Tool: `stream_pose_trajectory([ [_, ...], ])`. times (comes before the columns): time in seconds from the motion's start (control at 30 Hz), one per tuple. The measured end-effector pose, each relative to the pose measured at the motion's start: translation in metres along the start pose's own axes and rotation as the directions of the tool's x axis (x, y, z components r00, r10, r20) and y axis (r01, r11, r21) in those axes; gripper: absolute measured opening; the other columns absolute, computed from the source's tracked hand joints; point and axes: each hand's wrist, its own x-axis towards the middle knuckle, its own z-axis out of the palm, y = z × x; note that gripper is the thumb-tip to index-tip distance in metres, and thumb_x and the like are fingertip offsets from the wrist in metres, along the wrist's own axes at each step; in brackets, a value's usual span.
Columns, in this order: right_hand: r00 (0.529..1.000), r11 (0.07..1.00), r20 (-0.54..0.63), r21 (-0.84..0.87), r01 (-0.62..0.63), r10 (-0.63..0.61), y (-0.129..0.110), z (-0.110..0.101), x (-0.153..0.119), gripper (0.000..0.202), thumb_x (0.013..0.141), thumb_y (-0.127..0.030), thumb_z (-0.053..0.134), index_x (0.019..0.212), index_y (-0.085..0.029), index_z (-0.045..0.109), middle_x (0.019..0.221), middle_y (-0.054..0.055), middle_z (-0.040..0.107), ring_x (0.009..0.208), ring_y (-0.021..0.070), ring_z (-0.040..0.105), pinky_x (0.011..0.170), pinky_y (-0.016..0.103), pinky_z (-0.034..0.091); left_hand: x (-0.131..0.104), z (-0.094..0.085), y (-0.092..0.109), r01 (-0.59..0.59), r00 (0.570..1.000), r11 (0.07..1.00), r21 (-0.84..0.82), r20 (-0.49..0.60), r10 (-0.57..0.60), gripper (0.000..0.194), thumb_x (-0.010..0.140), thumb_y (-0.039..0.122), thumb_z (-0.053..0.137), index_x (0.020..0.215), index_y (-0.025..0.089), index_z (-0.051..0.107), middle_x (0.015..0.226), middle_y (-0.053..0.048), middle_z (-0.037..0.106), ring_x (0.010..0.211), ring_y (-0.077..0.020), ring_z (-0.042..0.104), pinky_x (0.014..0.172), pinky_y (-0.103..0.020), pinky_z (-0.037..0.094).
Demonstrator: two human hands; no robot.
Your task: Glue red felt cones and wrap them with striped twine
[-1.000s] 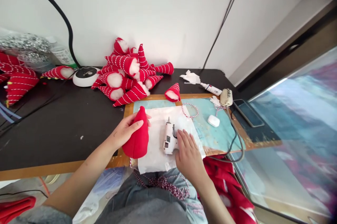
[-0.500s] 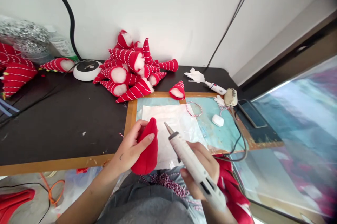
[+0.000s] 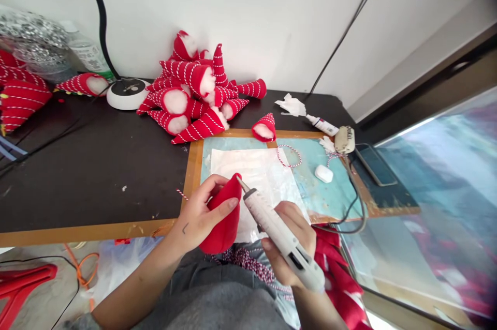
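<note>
My left hand (image 3: 205,211) is closed around a plain red felt cone (image 3: 223,226), its tip pointing up and away from me. In my right hand (image 3: 291,239) is a white hot glue gun (image 3: 277,231), gripped round its body. The gun's metal nozzle (image 3: 243,184) meets the cone's tip, or lies just over it; contact is hard to tell. Beneath both hands lies a white sheet (image 3: 256,164) on a light blue mat. Red-and-white twisted cord (image 3: 248,265) is bunched in my lap.
Stuffed red cones with white cord (image 3: 190,97) are piled against the wall. One small cone (image 3: 264,127) lies apart. A cord loop (image 3: 289,156), white case (image 3: 323,174), glue tube (image 3: 322,125) and phone (image 3: 376,164) are to the right. A lamp base (image 3: 127,93) stands left.
My right hand has brought the glue gun left and slightly up, so its nozzle now reaches the cone's tip. The cone has shifted a little right in my left hand.
</note>
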Motion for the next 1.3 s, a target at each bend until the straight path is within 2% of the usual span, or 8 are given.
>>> stream_pose_trajectory([
  [0.27, 1.0, 1.0, -0.017, 0.019, -0.002, 0.002, 0.002, 0.0, -0.002, 0.017, 0.101, -0.028, 0.047, 0.084, -0.026, 0.045, 0.07, 0.001, 0.046, 0.066, 0.0224, 0.05, 0.068, 0.042, 0.044, 0.002, 0.001, -0.002, 0.002, 1.0, 1.0, -0.017, -0.007, -0.002, 0.035, 0.086, 0.053, 0.075, 0.101, 0.024, 0.064, 0.09, -0.003, 0.07, 0.08, -0.0224, 0.066, 0.069, -0.029, 0.051],
  [0.43, 1.0, 1.0, 0.02, 0.011, -0.017, 0.017, 0.007, 0.002, -0.005, 0.011, 0.093, -0.02, 0.052, 0.083, -0.025, 0.048, 0.071, 0.001, 0.05, 0.066, 0.0212, 0.051, 0.072, 0.042, 0.043, 0.002, -0.002, -0.002, -0.006, 1.0, 1.0, 0.011, -0.022, 0.006, 0.035, 0.087, 0.053, 0.074, 0.1, 0.023, 0.063, 0.089, -0.002, 0.07, 0.079, -0.0215, 0.066, 0.07, -0.029, 0.05],
  [0.63, 1.0, 0.999, 0.0, 0.012, 0.031, -0.031, 0.015, 0.008, -0.004, 0.014, 0.087, -0.018, 0.054, 0.079, -0.024, 0.045, 0.068, 0.0, 0.049, 0.065, 0.0202, 0.048, 0.07, 0.042, 0.037, 0.0, -0.001, -0.002, -0.004, 1.0, 1.0, -0.007, -0.007, 0.004, 0.033, 0.091, 0.051, 0.072, 0.102, 0.023, 0.062, 0.089, 0.0, 0.069, 0.08, -0.0184, 0.065, 0.07, -0.026, 0.049],
  [0.93, 0.999, 1.0, 0.032, 0.02, 0.019, -0.019, 0.016, 0.014, -0.004, 0.012, 0.089, -0.018, 0.053, 0.079, -0.023, 0.048, 0.069, 0.0, 0.051, 0.067, 0.0193, 0.049, 0.073, 0.041, 0.037, -0.002, -0.006, -0.004, 0.012, 1.0, 1.0, 0.014, -0.026, -0.012, 0.031, 0.09, 0.05, 0.072, 0.1, 0.023, 0.062, 0.084, 0.001, 0.068, 0.076, -0.0167, 0.064, 0.067, -0.025, 0.047],
  [1.3, 0.999, 0.998, 0.001, -0.046, 0.046, -0.046, 0.019, 0.01, -0.004, 0.012, 0.087, -0.017, 0.055, 0.078, -0.022, 0.049, 0.068, 0.0, 0.052, 0.068, 0.019, 0.049, 0.074, 0.04, 0.038, 0.0, -0.002, -0.002, 0.038, 0.999, 0.999, 0.008, 0.005, -0.038, 0.032, 0.09, 0.052, 0.073, 0.1, 0.023, 0.064, 0.086, 0.001, 0.07, 0.077, -0.0165, 0.064, 0.067, -0.024, 0.048],
])
